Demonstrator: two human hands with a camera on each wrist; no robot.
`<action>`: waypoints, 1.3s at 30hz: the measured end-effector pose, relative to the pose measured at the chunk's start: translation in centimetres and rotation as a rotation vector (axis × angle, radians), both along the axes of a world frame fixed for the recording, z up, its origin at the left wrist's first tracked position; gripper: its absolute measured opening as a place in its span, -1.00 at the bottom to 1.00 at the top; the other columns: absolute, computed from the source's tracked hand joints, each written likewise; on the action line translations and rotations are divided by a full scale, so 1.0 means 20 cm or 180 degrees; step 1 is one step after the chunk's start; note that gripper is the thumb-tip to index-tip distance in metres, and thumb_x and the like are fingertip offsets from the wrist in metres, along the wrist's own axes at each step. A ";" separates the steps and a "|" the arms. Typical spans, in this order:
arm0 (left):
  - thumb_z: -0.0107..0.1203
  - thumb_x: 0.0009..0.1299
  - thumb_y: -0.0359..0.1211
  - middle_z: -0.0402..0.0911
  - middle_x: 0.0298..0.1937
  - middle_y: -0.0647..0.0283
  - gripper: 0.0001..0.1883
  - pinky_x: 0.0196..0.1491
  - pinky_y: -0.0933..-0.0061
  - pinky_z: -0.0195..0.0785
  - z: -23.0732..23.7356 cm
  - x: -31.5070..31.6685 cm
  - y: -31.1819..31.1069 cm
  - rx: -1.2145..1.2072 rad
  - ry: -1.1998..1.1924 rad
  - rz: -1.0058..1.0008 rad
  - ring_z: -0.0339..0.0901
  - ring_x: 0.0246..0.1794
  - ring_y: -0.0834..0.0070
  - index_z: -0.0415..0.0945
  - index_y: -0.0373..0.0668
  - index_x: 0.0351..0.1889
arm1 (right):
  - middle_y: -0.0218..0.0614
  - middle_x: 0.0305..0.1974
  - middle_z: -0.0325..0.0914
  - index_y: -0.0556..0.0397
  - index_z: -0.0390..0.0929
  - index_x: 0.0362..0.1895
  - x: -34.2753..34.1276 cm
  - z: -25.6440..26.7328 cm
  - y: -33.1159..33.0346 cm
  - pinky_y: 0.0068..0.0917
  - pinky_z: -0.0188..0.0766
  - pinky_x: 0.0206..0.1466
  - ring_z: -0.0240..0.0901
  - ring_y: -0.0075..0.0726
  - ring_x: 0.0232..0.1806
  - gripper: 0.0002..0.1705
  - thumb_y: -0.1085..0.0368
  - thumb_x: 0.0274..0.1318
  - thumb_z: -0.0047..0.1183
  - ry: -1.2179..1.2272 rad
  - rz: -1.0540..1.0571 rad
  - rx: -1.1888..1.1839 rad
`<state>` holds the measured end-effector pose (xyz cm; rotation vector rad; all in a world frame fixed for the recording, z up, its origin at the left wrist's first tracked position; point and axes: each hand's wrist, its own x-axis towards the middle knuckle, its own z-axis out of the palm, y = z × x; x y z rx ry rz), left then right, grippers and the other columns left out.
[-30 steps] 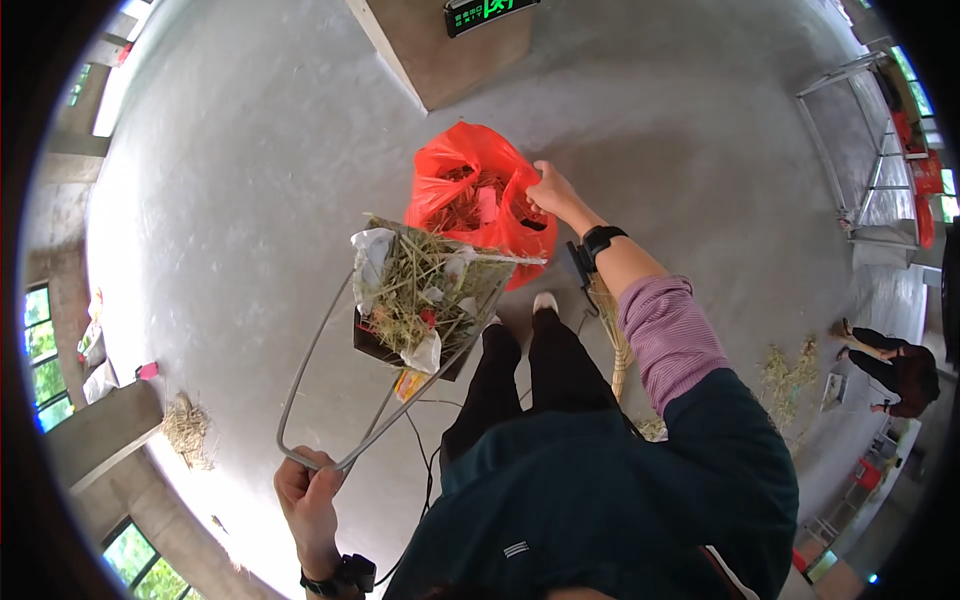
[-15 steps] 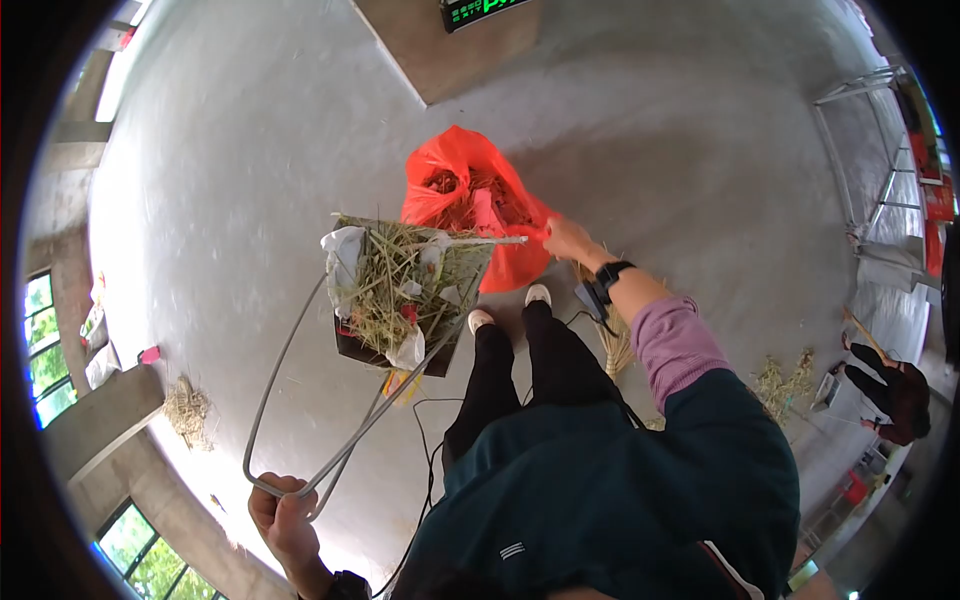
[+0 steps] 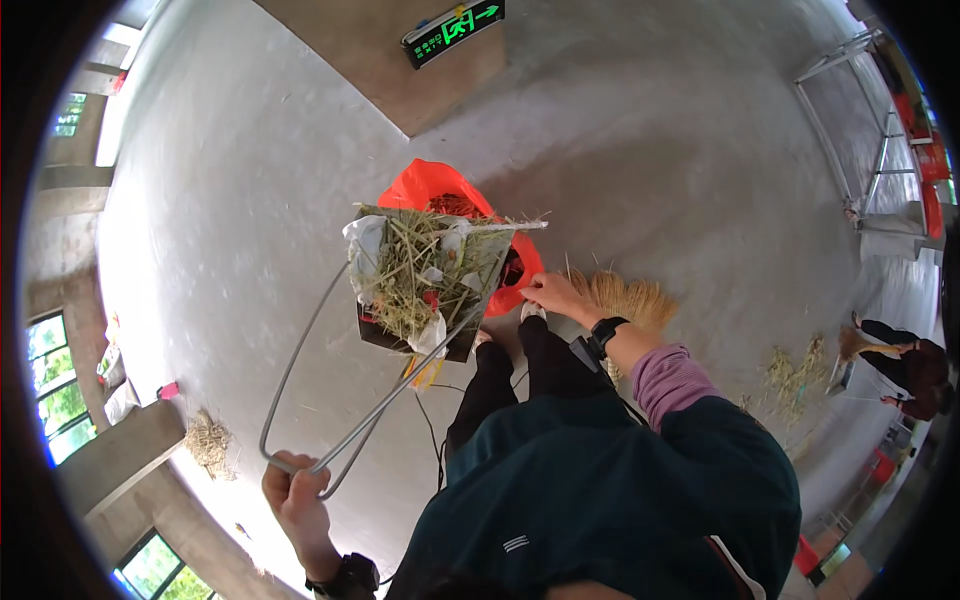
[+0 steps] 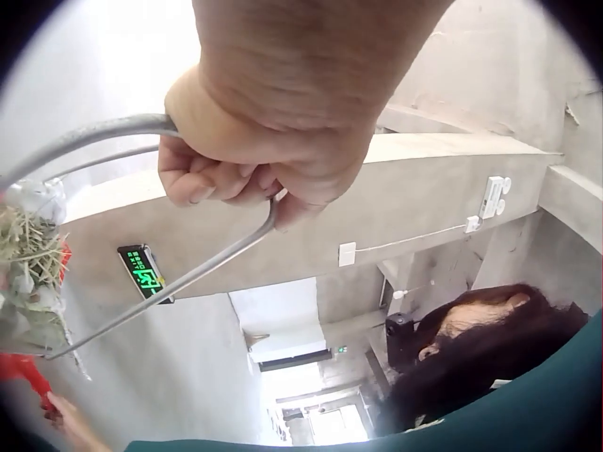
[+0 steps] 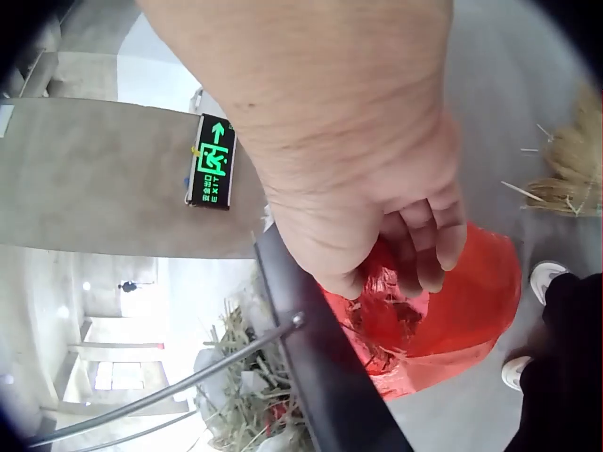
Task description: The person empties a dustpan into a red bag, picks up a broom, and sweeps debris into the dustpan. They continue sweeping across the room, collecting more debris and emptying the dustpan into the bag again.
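Head view: the left hand (image 3: 298,498) clamps the handle (image 3: 400,388) of the loaded dustpan (image 3: 491,258), the right hand (image 3: 560,296) pinches the red bag (image 3: 421,182) beside the dustpan, apparently a positioning step, calling for it held wide.

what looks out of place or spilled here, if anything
Loose straw lies scattered on the floor at the head view's right; it looks spilled, since similar dry straw is heaped in the dustpan that the left hand holds. I see no obvious damage.
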<state>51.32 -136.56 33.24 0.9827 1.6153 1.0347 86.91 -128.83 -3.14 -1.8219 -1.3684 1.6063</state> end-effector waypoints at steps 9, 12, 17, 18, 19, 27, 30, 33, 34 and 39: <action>-0.01 0.22 -0.42 0.12 -0.68 0.44 -0.79 -0.58 0.64 -0.08 0.04 0.05 0.15 -0.0123 -0.0258 -0.0330 0.01 -0.66 0.72 0.22 -0.17 -0.61 | -0.31 -0.62 0.47 0.19 0.43 -0.52 0.12 0.30 0.10 -0.57 0.32 -0.61 0.41 -0.53 -0.64 -0.76 0.23 -0.07 0.00 0.0587 -0.0893 -0.0443; -0.01 0.22 -0.43 0.13 -0.67 0.45 -0.80 -0.58 0.64 -0.07 0.05 0.12 0.21 -0.0165 -0.0265 -0.0324 0.03 -0.67 0.72 0.23 -0.18 -0.60 | -0.35 -0.60 0.46 0.19 0.44 -0.49 0.21 0.34 0.13 -0.63 0.29 -0.61 0.40 -0.56 -0.61 -0.74 0.21 -0.05 0.01 0.0675 -0.1094 -0.0520; 0.01 0.20 -0.46 0.15 -0.71 0.48 -0.78 -0.63 0.66 -0.12 0.12 0.32 0.27 -0.0473 0.0204 -0.0266 0.04 -0.69 0.76 0.23 -0.18 -0.64 | -0.37 -0.58 0.47 0.18 0.48 -0.42 0.34 0.54 0.22 -0.59 0.29 -0.52 0.40 -0.53 -0.54 -0.67 0.12 -0.05 0.03 0.0267 -0.0790 -0.0175; 0.01 0.20 -0.46 0.15 -0.71 0.48 -0.78 -0.63 0.66 -0.12 0.12 0.34 0.28 -0.0486 0.0207 -0.0257 0.04 -0.69 0.76 0.23 -0.18 -0.64 | -0.36 -0.57 0.48 0.17 0.49 -0.41 0.33 0.56 0.24 -0.54 0.30 -0.47 0.40 -0.51 -0.52 -0.66 0.10 -0.06 0.03 -0.0014 -0.0561 0.0113; 0.03 0.19 -0.47 0.15 -0.71 0.48 -0.77 -0.64 0.66 -0.13 0.11 0.36 0.29 -0.0532 0.0487 -0.0354 0.02 -0.68 0.76 0.22 -0.19 -0.66 | -0.35 -0.57 0.48 0.15 0.51 -0.40 0.33 0.57 0.26 -0.50 0.30 -0.42 0.40 -0.49 -0.51 -0.64 0.08 -0.07 0.02 -0.0301 -0.0325 0.0411; 0.13 0.13 -0.43 0.14 -0.78 0.45 -0.70 -0.66 0.59 -0.09 0.17 0.57 0.30 -0.0549 0.1307 -0.0980 0.03 -0.70 0.73 0.20 -0.23 -0.70 | -0.31 -0.57 0.49 0.11 0.54 -0.40 0.26 0.67 0.32 -0.48 0.29 -0.39 0.41 -0.43 -0.49 -0.63 0.04 -0.09 0.03 0.0170 -0.0115 0.0271; 0.15 0.12 -0.40 0.14 -0.78 0.42 -0.68 -0.66 0.57 -0.06 0.13 0.55 0.25 -0.0594 0.1275 -0.1183 0.03 -0.69 0.71 0.21 -0.25 -0.70 | -0.34 -0.58 0.48 0.09 0.56 -0.39 0.15 0.64 0.27 -0.51 0.28 -0.42 0.40 -0.47 -0.51 -0.65 0.05 -0.07 0.03 0.0084 0.0012 0.0419; 0.20 0.09 -0.28 0.31 -0.76 0.25 -0.66 -0.62 0.42 0.13 0.04 0.52 0.22 -0.0721 0.1579 -0.1702 0.24 -0.74 0.46 0.29 -0.26 -0.69 | -0.31 -0.54 0.51 0.12 0.55 -0.36 0.09 0.55 0.24 -0.50 0.31 -0.38 0.44 -0.45 -0.47 -0.65 0.08 -0.05 0.02 0.0277 0.0180 0.0325; 0.21 0.09 -0.21 0.38 -0.73 0.18 -0.64 -0.59 0.35 0.20 0.02 0.53 0.22 -0.0713 0.1706 -0.1884 0.33 -0.73 0.33 0.32 -0.26 -0.69 | -0.29 -0.52 0.52 0.12 0.55 -0.36 0.07 0.56 0.24 -0.50 0.31 -0.37 0.45 -0.45 -0.46 -0.66 0.08 -0.05 0.02 0.0261 0.0174 0.0288; 0.15 0.11 -0.06 0.48 -0.62 0.13 -0.61 -0.50 0.24 0.28 -0.06 0.47 0.16 -0.0611 0.1812 -0.2583 0.48 -0.55 0.16 0.39 -0.21 -0.60 | -0.30 -0.54 0.51 0.13 0.55 -0.40 -0.07 0.53 0.21 -0.53 0.28 -0.42 0.40 -0.57 -0.49 -0.75 0.18 -0.02 0.02 0.0199 0.0250 0.0473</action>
